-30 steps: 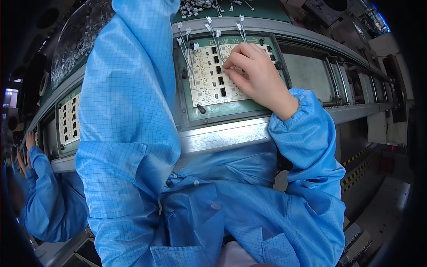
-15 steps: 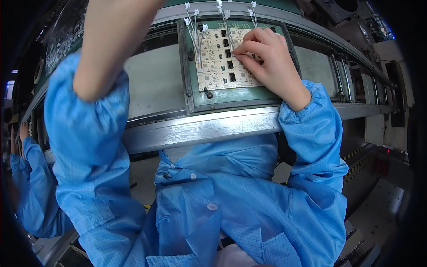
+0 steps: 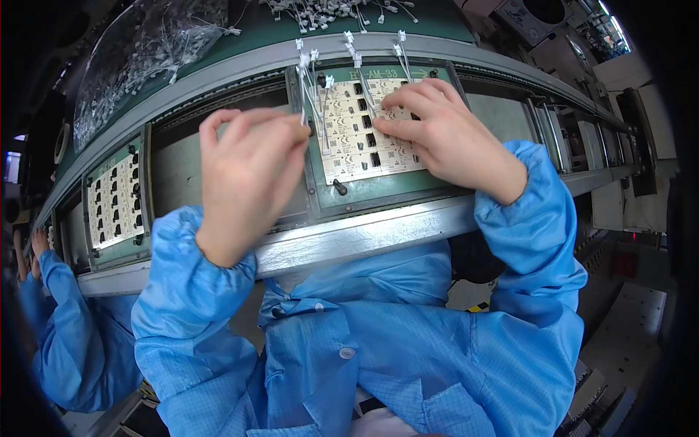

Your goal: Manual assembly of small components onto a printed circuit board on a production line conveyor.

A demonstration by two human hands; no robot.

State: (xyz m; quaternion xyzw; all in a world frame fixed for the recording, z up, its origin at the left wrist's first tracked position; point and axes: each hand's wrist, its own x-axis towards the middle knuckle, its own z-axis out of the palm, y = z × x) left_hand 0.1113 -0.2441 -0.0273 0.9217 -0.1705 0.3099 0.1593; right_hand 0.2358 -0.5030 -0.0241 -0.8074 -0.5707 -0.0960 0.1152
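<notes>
My left hand [image 3: 251, 171] is raised at the left edge of the framed board panel. Its thumb and forefinger pinch a short white cable [image 3: 303, 113], whose upper end is blurred. My right hand [image 3: 444, 124] rests over the right part of the cream circuit board panel [image 3: 353, 169], thumb and forefinger slightly apart. Near those fingertips, white wires [image 3: 366, 91] run up to white plugs [image 3: 354, 52] on the rail. Several black parts sit in a column on the panel. My right hand hides much of its right side.
Behind the rail, loose white-plugged cables [image 3: 320, 11] lie on a green surface, beside a clear plastic bag [image 3: 156, 51] of similar pieces. Another board panel in a frame [image 3: 115, 197] stands left on the conveyor. A metal rail [image 3: 364, 229] runs before me. Another person's blue sleeve [image 3: 80, 328] is far left.
My left hand has come down from the upper left to beside the panel, bringing a cable. My right thumb and forefinger have parted. The view has shifted, showing more cables and another panel.
</notes>
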